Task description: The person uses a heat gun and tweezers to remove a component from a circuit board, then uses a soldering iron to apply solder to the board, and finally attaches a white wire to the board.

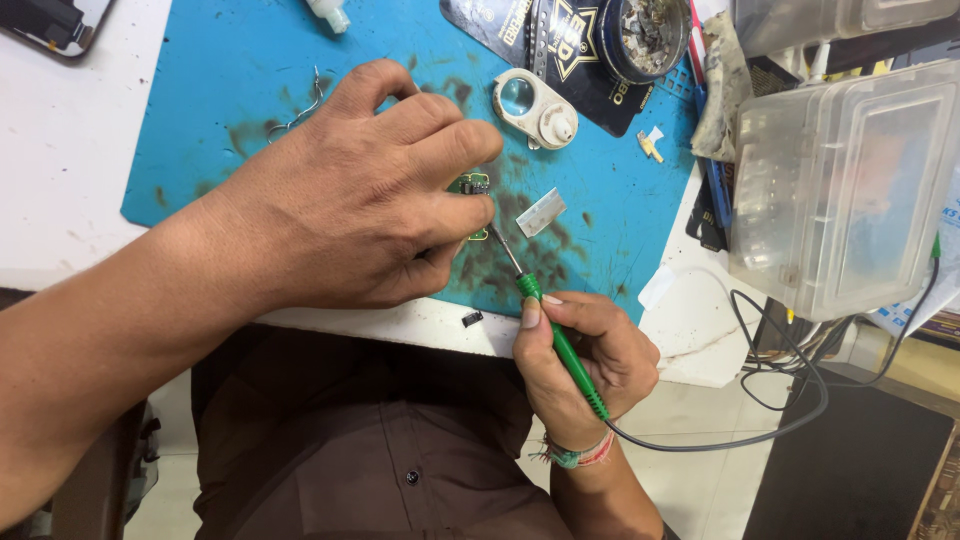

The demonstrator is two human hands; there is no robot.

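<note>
Left hand [350, 190]: grip closed, fingertips pinning a small green board [470, 186] flat on the blue mat [220, 90].
Board: mostly hidden under that grip, just up and left of the right hand.
Iron [560, 345]: green, thin, long axis slanting up-left; tip touches the board's right edge.
Right hand [585, 365]: grip closed pen-style round the iron's handle, cable trailing right.
Beyond: loupe [535, 108], up and right of the board.

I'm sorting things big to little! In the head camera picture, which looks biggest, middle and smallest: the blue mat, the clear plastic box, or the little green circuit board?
1. Blue mat, the largest by far.
2. Clear plastic box, in between.
3. Green circuit board, the smallest, though the left hand covers part of it.
</note>
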